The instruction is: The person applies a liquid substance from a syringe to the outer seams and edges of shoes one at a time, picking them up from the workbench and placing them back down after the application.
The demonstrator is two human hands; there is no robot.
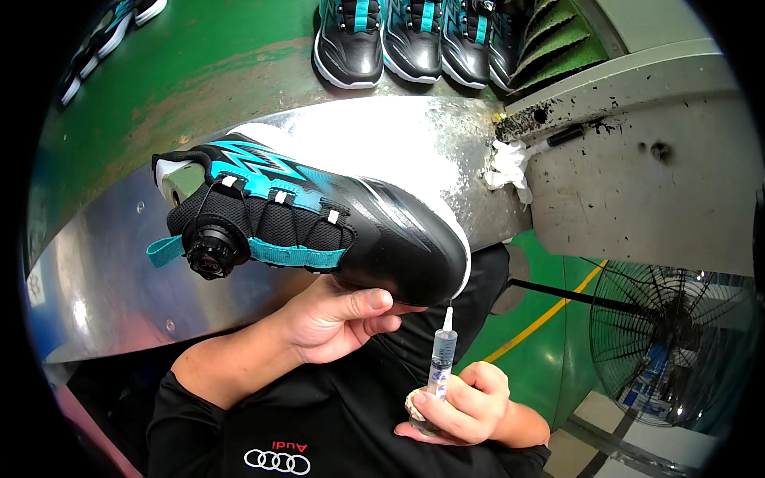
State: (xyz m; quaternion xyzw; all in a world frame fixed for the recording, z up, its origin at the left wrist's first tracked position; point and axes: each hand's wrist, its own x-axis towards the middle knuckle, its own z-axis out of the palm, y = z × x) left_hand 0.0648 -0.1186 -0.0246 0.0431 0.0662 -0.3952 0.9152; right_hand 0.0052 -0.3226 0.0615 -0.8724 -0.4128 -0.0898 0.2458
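The sneaker (319, 215), black with teal zigzags and a round dial lace closure, sits over the front edge of the steel workbench (103, 279), heel to the left and toe to the right. I see my left hand (339, 319) closed under its sole near the toe, propping it up. Further right, my right hand (466, 402) is wrapped around a small syringe (443, 354) held upright, its white tip just touching the toe's white sole edge. At the bench's back edge stand four matching shoes (410, 40); a cage fan (677, 334) sits at far right.
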